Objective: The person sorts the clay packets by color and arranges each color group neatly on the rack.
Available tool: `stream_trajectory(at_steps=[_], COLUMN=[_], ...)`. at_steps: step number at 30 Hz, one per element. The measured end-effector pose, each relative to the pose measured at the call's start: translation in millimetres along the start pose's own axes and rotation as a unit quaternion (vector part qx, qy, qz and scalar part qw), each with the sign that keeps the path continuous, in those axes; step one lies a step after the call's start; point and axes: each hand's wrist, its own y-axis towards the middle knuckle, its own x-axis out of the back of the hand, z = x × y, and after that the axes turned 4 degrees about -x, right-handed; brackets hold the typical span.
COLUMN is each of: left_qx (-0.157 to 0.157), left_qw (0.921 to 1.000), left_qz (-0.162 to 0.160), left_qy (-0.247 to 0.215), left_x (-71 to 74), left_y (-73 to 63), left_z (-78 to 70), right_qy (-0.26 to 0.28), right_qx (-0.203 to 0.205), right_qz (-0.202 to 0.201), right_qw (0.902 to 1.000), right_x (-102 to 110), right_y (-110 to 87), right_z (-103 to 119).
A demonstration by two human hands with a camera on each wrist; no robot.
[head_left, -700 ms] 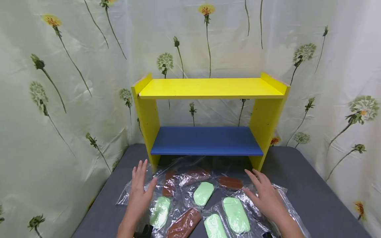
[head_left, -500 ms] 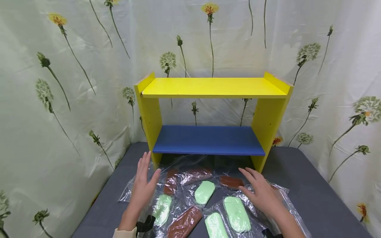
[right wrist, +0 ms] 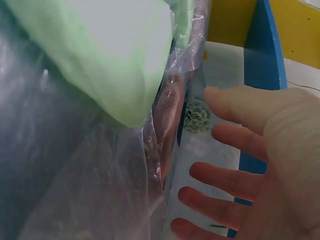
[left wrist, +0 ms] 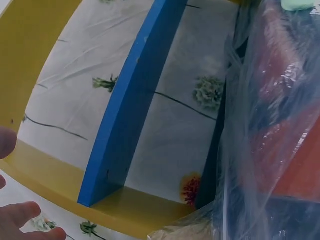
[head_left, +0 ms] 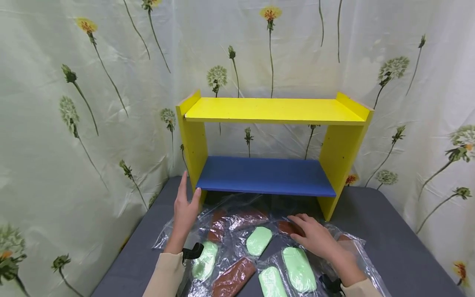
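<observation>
On the dark table lie several pale green rounded blocks (head_left: pixel 259 241) and several brown blocks (head_left: pixel 233 277), packed in clear plastic bags (head_left: pixel 237 253). My left hand (head_left: pixel 185 212) is raised with straight fingers close to the shelf unit's left side and holds nothing. Its fingertips (left wrist: pixel 20 215) show at the lower left of the left wrist view. My right hand (head_left: pixel 315 236) hovers with spread, relaxed fingers over the back right brown block (head_left: pixel 287 228), partly hiding it. In the right wrist view nothing is between the right hand's fingers (right wrist: pixel 225 181).
A yellow shelf unit (head_left: pixel 274 110) with a blue middle board (head_left: pixel 265 175) stands at the back of the table (head_left: pixel 375 222). Behind it hangs a pale curtain (head_left: pixel 122 103) printed with dandelions. Black straps (head_left: pixel 193 251) sit on both wrists.
My left hand has risen toward the shelf unit's left side. My right hand has moved left, over the back right brown block. The head view has shifted slightly left.
</observation>
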Motion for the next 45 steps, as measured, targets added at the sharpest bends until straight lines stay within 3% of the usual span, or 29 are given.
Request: stream_trajectory(at_steps=[8,11,15,18,23,35,45], left_qx=[0.045,0.054,0.064,0.072,0.085,0.116,0.098], left_qw=[0.9966,0.9916,0.9855,0.9847,0.9854,0.9801,0.9862], left_qz=[0.003,0.002,-0.011,-0.024,-0.029,-0.019,-0.053], left_qy=[-0.069,-0.118,-0.157,-0.156,-0.144,-0.16,-0.123], left_x=[-3.9,-1.8,-2.9,-9.0,-14.9,-19.6,-24.4], left_y=[14.3,18.8,25.1,28.7,29.1,32.3,26.5], left_z=[11.2,1.3,1.6,19.6,32.1,39.4,38.9], right_qy=[-0.006,-0.017,-0.023,-0.022,-0.019,0.038,0.084], right_qx=[-0.043,-0.048,-0.044,-0.044,-0.044,-0.005,0.03], right_qz=[0.029,0.027,0.02,0.014,0.012,0.006,-0.01], right_qw=[0.9986,0.9983,0.9986,0.9987,0.9988,0.9993,0.996], right_x=[-11,-15,-18,-21,-23,-15,-13], right_y=[9.3,10.8,13.2,14.8,14.1,14.7,14.8], right_z=[-3,-5,-6,-7,-10,-16,-16])
